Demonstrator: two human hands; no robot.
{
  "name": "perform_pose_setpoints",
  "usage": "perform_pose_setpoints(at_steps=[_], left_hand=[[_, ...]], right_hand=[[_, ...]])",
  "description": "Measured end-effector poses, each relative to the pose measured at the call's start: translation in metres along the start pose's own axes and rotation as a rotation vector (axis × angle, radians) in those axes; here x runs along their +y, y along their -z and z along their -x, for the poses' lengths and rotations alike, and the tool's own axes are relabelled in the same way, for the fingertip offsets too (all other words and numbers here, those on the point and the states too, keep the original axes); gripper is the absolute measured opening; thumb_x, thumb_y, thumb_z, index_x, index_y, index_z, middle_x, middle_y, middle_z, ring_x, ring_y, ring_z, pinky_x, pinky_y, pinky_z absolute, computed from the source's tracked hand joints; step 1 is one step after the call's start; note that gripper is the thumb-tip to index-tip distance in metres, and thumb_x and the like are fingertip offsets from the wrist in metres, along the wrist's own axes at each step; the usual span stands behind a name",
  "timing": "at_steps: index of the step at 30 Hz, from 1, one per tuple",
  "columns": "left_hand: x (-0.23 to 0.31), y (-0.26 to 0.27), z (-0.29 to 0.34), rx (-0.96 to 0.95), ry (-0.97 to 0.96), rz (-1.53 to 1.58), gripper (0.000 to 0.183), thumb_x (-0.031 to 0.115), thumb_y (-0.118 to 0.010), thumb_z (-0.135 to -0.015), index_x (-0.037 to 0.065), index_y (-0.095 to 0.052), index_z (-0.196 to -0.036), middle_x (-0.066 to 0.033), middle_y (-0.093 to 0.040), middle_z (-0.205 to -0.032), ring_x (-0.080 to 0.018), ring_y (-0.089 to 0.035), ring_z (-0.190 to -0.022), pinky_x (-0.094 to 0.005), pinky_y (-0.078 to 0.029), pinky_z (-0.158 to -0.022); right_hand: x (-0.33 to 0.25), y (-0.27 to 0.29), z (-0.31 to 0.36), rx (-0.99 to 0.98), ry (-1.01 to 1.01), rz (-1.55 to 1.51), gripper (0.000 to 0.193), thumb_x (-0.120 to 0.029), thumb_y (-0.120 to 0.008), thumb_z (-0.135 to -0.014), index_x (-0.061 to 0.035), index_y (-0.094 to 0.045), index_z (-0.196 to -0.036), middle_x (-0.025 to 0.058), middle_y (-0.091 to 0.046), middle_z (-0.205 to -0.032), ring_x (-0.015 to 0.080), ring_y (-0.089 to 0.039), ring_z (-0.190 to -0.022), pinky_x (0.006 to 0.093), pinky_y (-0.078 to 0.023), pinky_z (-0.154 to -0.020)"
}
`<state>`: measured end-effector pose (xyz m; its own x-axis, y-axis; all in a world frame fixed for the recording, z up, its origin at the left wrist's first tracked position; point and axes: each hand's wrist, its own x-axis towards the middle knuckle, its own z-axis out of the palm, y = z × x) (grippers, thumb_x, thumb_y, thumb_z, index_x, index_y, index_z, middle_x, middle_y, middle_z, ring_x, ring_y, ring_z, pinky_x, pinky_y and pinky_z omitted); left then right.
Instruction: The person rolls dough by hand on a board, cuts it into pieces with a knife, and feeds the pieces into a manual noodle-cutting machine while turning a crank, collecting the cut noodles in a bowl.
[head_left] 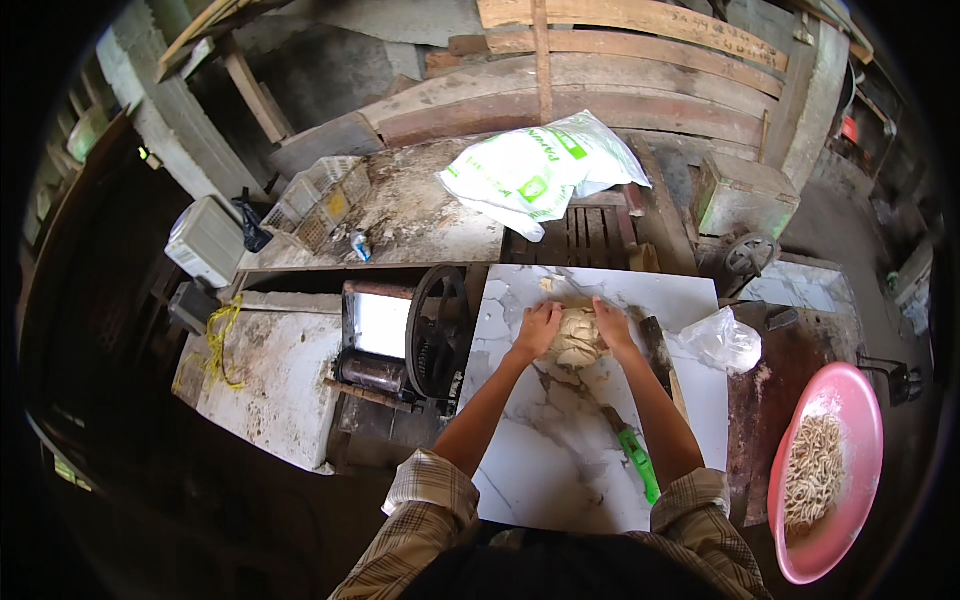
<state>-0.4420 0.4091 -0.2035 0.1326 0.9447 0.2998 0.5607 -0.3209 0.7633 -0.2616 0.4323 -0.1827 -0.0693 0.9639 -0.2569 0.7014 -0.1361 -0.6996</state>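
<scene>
A pale, creased lump of dough (578, 342) rests on the white marble-patterned board (510, 450). My left hand (540, 328) is closed around its left side. On the other side, my right hand (612, 326) grips it with bent fingers. Below the dough lies a knife with a green handle (638, 465), its blade angled up toward the dough. Right of my right hand is a long, narrow dark strip (657, 352), partly hidden by my forearm. A few dough scraps (550, 284) stick to the board beyond my hands.
A clear plastic bag (722, 342) lies at the board's right edge. A pink basin (870, 440) holds short dough strips. Left of the board stands a roller machine with a large dark wheel (438, 335). Farther back are a white-and-green sack (550, 170) and plastic baskets (320, 205).
</scene>
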Motion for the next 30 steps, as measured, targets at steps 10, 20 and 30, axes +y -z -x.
perform_pose_setpoints(at_steps=[10,20,30], left_hand=[[0.031,-0.004,0.007,0.117,-0.039,-0.191,0.024,0.03,-0.049,-0.089,0.006,-0.048,-0.094,-0.0161,-0.06,-0.081,-0.0351,-0.055,-0.086,-0.0476,-0.044,-0.073],[0.086,0.018,0.0,0.26,-0.11,0.261,0.015,0.015,-0.053,-0.09,0.002,-0.045,-0.094,-0.0165,-0.056,-0.078,-0.0312,-0.057,-0.066,-0.0378,-0.045,-0.06],[0.062,0.015,0.021,0.292,-0.029,0.204,0.02,0.003,-0.057,-0.079,0.007,-0.056,-0.099,-0.0105,-0.052,-0.093,-0.0265,-0.053,-0.088,-0.0376,-0.042,-0.078]], right_hand=[[-0.035,-0.014,0.051,0.464,0.109,-0.176,0.032,-0.032,-0.058,-0.085,-0.0012,-0.052,-0.08,0.018,-0.06,-0.085,0.0326,-0.057,-0.081,0.0436,-0.045,-0.07],[-0.073,0.001,0.071,0.747,0.385,-0.475,0.02,-0.016,-0.052,-0.091,-0.0009,-0.046,-0.079,0.0112,-0.054,-0.058,0.0222,-0.053,-0.049,0.0355,-0.042,-0.05],[-0.066,-0.014,0.094,0.87,0.485,0.333,0.023,-0.017,-0.056,-0.085,-0.0004,-0.054,-0.101,0.0215,-0.053,-0.11,0.0336,-0.05,-0.102,0.0428,-0.038,-0.088]])
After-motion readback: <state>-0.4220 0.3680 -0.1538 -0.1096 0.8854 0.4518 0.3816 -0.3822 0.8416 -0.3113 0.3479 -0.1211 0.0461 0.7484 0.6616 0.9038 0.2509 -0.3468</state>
